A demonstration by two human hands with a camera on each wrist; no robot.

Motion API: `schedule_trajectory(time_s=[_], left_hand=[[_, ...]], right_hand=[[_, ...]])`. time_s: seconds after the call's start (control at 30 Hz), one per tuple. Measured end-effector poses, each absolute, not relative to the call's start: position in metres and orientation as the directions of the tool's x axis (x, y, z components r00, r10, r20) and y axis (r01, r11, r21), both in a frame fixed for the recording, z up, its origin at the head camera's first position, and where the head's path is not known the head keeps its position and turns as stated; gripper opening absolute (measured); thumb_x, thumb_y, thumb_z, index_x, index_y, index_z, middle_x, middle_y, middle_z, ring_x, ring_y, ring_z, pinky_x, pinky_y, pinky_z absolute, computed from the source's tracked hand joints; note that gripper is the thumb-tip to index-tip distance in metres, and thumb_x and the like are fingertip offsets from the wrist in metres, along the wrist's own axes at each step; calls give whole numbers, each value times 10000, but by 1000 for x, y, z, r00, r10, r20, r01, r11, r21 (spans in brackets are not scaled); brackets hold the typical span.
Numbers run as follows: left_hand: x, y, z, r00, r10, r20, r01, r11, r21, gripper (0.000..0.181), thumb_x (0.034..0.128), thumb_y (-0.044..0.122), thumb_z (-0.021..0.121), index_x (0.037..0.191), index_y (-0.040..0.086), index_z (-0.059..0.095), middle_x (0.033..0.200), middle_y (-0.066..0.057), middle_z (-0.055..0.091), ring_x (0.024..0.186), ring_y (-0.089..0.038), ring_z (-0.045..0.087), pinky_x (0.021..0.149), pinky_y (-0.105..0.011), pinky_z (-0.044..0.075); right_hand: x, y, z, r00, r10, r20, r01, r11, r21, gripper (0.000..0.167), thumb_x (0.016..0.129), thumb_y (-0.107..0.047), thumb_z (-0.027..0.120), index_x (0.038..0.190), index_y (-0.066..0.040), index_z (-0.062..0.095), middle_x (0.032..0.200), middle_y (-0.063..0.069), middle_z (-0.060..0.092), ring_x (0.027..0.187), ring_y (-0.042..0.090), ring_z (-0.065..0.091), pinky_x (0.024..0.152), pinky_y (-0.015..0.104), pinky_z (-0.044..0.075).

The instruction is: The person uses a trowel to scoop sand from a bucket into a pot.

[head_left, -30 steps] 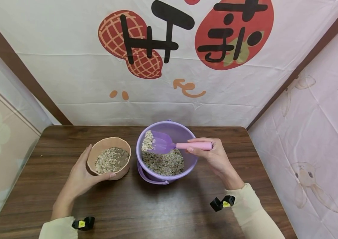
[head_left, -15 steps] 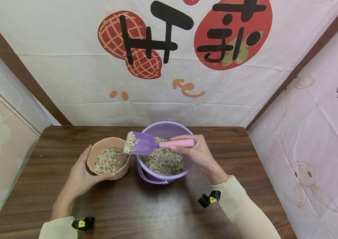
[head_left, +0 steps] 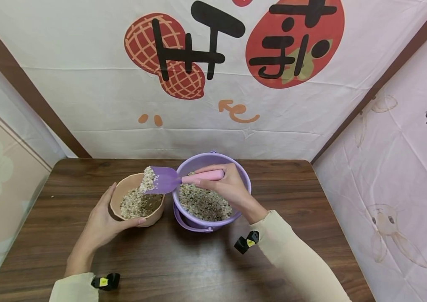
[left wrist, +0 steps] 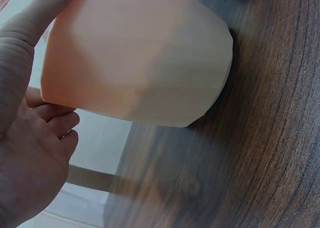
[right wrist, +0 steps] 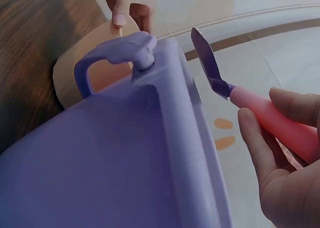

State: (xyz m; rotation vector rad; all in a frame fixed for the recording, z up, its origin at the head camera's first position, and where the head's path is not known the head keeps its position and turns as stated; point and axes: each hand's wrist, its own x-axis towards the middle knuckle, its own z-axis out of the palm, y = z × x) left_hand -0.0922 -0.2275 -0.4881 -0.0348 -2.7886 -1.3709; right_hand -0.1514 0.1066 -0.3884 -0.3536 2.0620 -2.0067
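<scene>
My left hand (head_left: 103,222) grips a peach faceted bowl (head_left: 125,185) by its rim, thumb at the near side. Pale gravel (head_left: 136,204) covers the bowl's bottom. In the left wrist view the bowl's outer wall (left wrist: 140,52) hides its inside. With my right hand (head_left: 228,186) I hold a toy shovel by its pink handle (head_left: 203,176). Its purple blade (head_left: 166,179) reaches over the bowl's right side, with a small heap of gravel (head_left: 148,179) at its tip. Below the right hand stands a purple bucket (head_left: 244,172) partly filled with gravel (head_left: 205,203).
The bucket's handle (head_left: 192,228) hangs down at its near left side. Both containers stand on a dark wood-grain table (head_left: 183,268). A printed white cloth (head_left: 122,113) rises behind the table's back edge, and another cloth (head_left: 379,180) hangs at the right.
My right hand has carried the loaded shovel leftward, from above the bucket to over the bowl. The left hand, bowl and bucket have stayed in place.
</scene>
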Motion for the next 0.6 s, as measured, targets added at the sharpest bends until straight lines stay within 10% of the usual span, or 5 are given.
schedule_trajectory(time_s=[0.27, 0.6], left_hand=[[-91, -228, -489, -999, 0, 44, 35, 608, 793, 1366, 655, 429, 964, 1640, 85, 83, 1629, -285, 194, 1413, -558, 272, 1057, -752, 280], [-91, -228, -488, -999, 1, 35, 29, 596, 803, 1364, 661, 415, 964, 1643, 98, 72, 1632, -284, 184, 1412, -565, 265, 1050, -767, 269]], right_hand=[[-161, 89, -387, -926, -377, 11, -55, 106, -993, 289, 845, -64, 826, 1103, 48, 761, 915, 71, 778, 889, 165, 731, 831, 445, 591], [-167, 73, -383, -899, -437, 38, -125, 171, -977, 160, 871, -50, 793, 1030, -56, 812, 898, 2, 779, 890, 135, 735, 723, 280, 582]])
